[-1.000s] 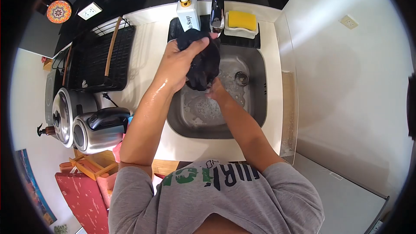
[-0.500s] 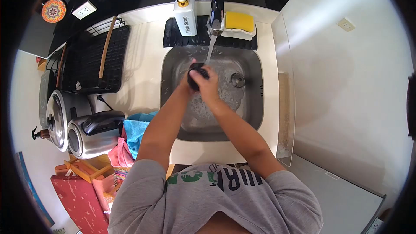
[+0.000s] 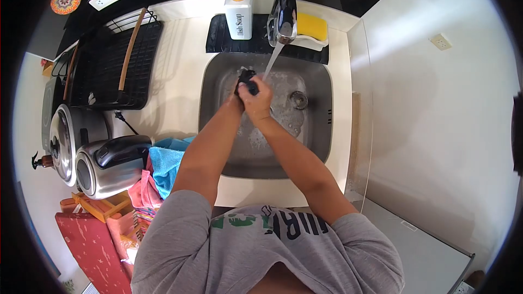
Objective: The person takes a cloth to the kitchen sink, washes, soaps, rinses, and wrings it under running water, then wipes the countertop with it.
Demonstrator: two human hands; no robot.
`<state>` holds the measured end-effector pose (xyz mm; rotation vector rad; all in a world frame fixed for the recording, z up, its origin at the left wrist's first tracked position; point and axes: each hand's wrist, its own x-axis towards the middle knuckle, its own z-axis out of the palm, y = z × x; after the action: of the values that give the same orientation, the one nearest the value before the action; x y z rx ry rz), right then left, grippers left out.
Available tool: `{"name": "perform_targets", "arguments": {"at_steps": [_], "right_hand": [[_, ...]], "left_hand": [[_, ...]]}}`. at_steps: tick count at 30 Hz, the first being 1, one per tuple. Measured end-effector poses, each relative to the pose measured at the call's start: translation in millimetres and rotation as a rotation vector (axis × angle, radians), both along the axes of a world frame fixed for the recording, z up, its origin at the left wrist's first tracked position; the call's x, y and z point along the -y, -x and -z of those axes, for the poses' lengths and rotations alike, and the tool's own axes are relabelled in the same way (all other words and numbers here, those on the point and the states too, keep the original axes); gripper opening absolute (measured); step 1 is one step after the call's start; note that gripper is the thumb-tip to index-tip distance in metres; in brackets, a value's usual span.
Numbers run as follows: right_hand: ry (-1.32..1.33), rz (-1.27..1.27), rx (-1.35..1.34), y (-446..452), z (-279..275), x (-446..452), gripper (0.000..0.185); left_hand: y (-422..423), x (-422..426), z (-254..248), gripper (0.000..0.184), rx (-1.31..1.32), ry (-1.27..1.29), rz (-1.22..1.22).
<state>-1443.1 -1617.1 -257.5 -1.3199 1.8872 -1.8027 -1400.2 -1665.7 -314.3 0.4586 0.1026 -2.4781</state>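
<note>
Both hands are over the steel sink (image 3: 321, 147). My right hand (image 3: 259, 99) is closed on a small, wet black object (image 3: 247, 81) whose kind I cannot make out. Close against it, my left hand (image 3: 238, 97) holds the same object from the left, its fingers mostly hidden. Water runs from the faucet (image 3: 285, 30) just right of the object. Suds and shallow water lie on the sink floor around the drain (image 3: 298, 99).
Behind the sink stand a dish soap bottle (image 3: 238, 16) and a yellow sponge (image 3: 312, 26) in a white holder. At left are a black dish rack (image 3: 109, 71), a kettle (image 3: 111, 169), a lidded pot (image 3: 65, 144) and a blue cloth (image 3: 166, 162). A clear panel (image 3: 359, 120) edges the right side.
The view has shifted slightly. My hands stay together on the black object, which has turned and moved a little up in the sink. Water still runs.
</note>
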Motion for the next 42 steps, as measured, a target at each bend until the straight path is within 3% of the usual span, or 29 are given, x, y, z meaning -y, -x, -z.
{"name": "perform_targets", "arguments": {"at_steps": [3, 5, 7, 8, 9, 12, 14, 17, 19, 22, 24, 25, 27, 28, 30, 31, 33, 37, 38, 40, 42], "right_hand": [[-0.17, -0.126, 0.027, 1.6, -5.2, 2.0, 0.023], [-0.302, 0.006, 0.09, 28.3, 8.9, 15.2, 0.023], [-0.429, 0.136, 0.147, 35.1, 28.6, 25.0, 0.025], [-0.352, 0.155, 0.104, 35.3, 36.8, 27.8, 0.027], [-0.28, 0.175, 0.06, 36.6, 45.6, 27.4, 0.03], [-0.319, -0.03, 0.183, 8.3, 15.7, 8.3, 0.034], [-0.317, -0.036, 0.129, -6.1, 10.9, 2.9, 0.03], [-0.228, -0.05, 0.019, -0.8, 9.9, 5.3, 0.026], [-0.496, 0.079, -0.019, 23.0, 23.6, 19.5, 0.031], [-0.508, 0.186, -0.059, 66.0, 75.7, 38.2, 0.038], [-0.466, 0.204, 0.141, 87.3, 112.9, 46.8, 0.046], [-0.467, 0.199, 0.142, 84.4, 109.5, 47.8, 0.046], [-0.415, 0.146, 0.606, 86.6, 101.1, 47.0, 0.044], [-0.416, 0.149, 0.607, 87.4, 90.9, 42.7, 0.044], [-0.507, 0.014, 1.214, 88.5, 70.1, 34.3, 0.056], [-0.507, 0.016, 1.215, 88.0, 69.4, 29.0, 0.056], [-0.36, -0.237, 1.376, 89.7, 79.1, 23.1, 0.056], [-0.24, -0.518, 1.362, 78.7, 102.8, 23.3, 0.047], [-0.214, -0.621, 0.728, 70.8, 82.0, 28.2, 0.045], [-0.178, -0.669, 0.091, 55.3, 54.2, 30.3, 0.045], [0.006, -0.695, 0.293, 39.6, 37.9, 20.8, 0.046]], "left_hand": [[2.9, 6.2, 56.8, 0.053, -0.605, -0.087, 0.072], [2.2, -0.4, 38.7, 0.053, -0.799, -0.114, 0.092], [12.4, -15.7, -36.3, 0.049, 0.849, 0.042, -0.081], [10.7, -13.8, -36.1, 0.049, 0.845, 0.042, -0.083], [7.6, -12.5, -35.2, 0.046, 0.674, 0.094, -0.056], [-2.3, 1.5, 13.3, 0.04, 0.313, 0.153, -0.022], [-11.9, 3.3, 18.6, 0.041, 0.258, 0.106, 0.011], [-7.1, -11.0, 12.7, 0.043, 0.544, 0.069, 0.007], [-1.9, -24.5, -8.1, 0.045, 0.813, 0.062, -0.008], [-3.5, -24.4, -53.7, 0.046, 0.993, -0.026, -0.076], [-8.4, -23.6, -71.7, 0.042, 0.981, 0.262, 0.151], [-11.8, -23.2, -77.2, 0.042, 0.958, 0.326, 0.156], [-14.0, -24.1, -88.6, 0.039, 1.003, 0.383, 0.114], [-15.9, -25.6, -97.5, 0.036, 1.05, 0.444, 0.076], [-17.3, -23.1, -94.8, 0.031, 0.936, 0.452, 0.028], [-18.4, -23.6, -103.2, 0.027, 0.84, 0.421, -0.023], [-17.8, -23.8, -121.1, 0.023, 0.743, 0.389, -0.073], [-11.6, -27.0, -153.1, 0.016, 0.528, 0.295, -0.077], [-10.3, -27.7, -158.5, 0.013, 0.477, 0.281, -0.087], [-11.3, -28.6, -165.5, 0.015, 0.401, 0.259, -0.092], [-14.9, -28.6, -168.7, 0.017, 0.322, 0.234, -0.095]]}}
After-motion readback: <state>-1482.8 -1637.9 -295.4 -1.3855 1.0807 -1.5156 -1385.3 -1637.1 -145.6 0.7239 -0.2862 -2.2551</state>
